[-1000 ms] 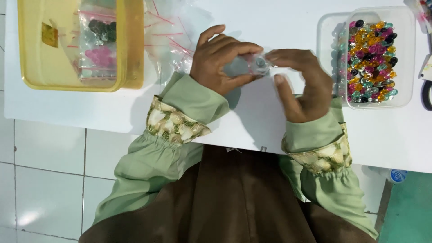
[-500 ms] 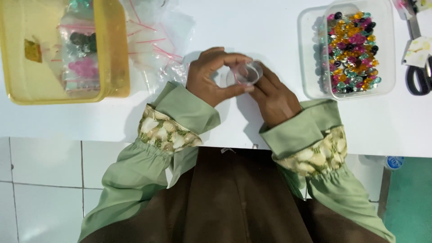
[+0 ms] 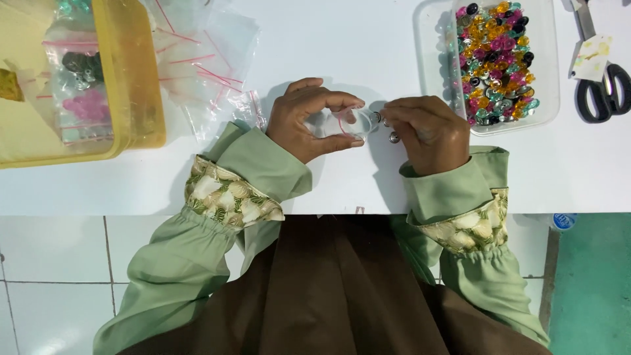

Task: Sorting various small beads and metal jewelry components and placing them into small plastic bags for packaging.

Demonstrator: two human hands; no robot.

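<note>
The white table [image 3: 328, 39] fills most of my view, and I place everything else by the small clear zip bag [image 3: 347, 122] at its middle, near the front edge. Well off to the left of that bag stands one yellow tub [image 3: 135, 98], the biggest container here, holding filled clear packets, one of dark pieces and one of pink pieces among them. Between the tub and my bag lies a loose heap of empty clear zip bags [image 3: 204, 59] with red seal lines; I cannot count them where they overlap. Up and to the right of my bag sits one clear plastic tray [image 3: 549, 66] heaped with small beads [image 3: 493, 59] in orange, pink, green and dark colours, too many to count. Further right still, at the table's edge of view, lies one pair of black-handled scissors [image 3: 601, 89] with a small paper tag beside the blades. Below the table's front edge I see white floor tiles to the left and a green floor patch to the right. My left hand [image 3: 305, 121] is curled around the small bag, thumb below and fingertips above, pinching it open-mouthed toward the right. My right hand [image 3: 427, 131] is closed in a fingertip pinch right at the bag's mouth, gripping two or three small silvery beads [image 3: 393, 137].
</note>
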